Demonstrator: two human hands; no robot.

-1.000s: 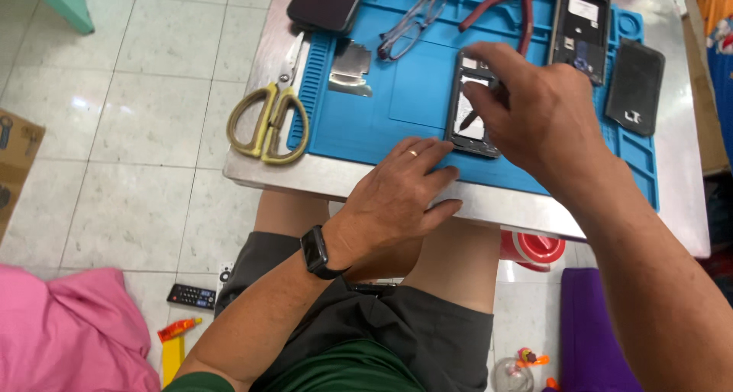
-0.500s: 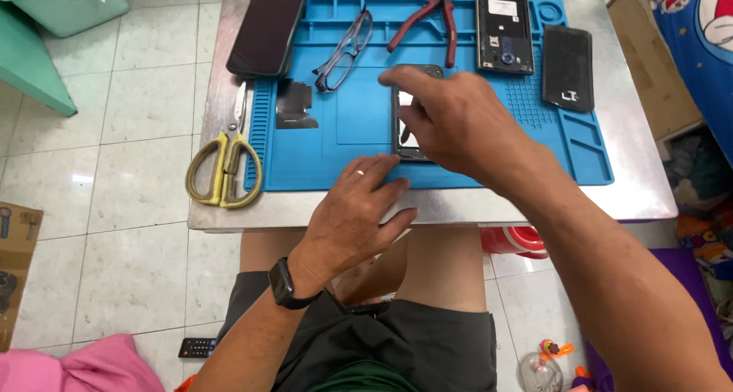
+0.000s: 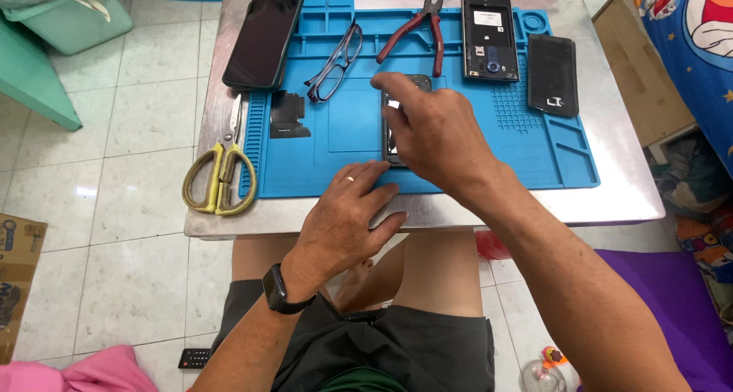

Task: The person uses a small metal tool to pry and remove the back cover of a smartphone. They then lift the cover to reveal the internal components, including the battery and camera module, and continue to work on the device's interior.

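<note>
Here, the right hand arches palm-down over a dark phone at the middle of the blue repair mat, fingers curled and pinching its edges. The left hand lies flat and spread at the mat's near edge, fingertips just beside the phone, gripping nothing.

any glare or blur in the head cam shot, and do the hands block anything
Head view: even daylight, sharp overall, no motion blur; soft glare on the steel table and floor tiles; wide-angle bending at the edges; the right hand hides most of the opened phone; the left hand covers the mat's front edge.
</note>
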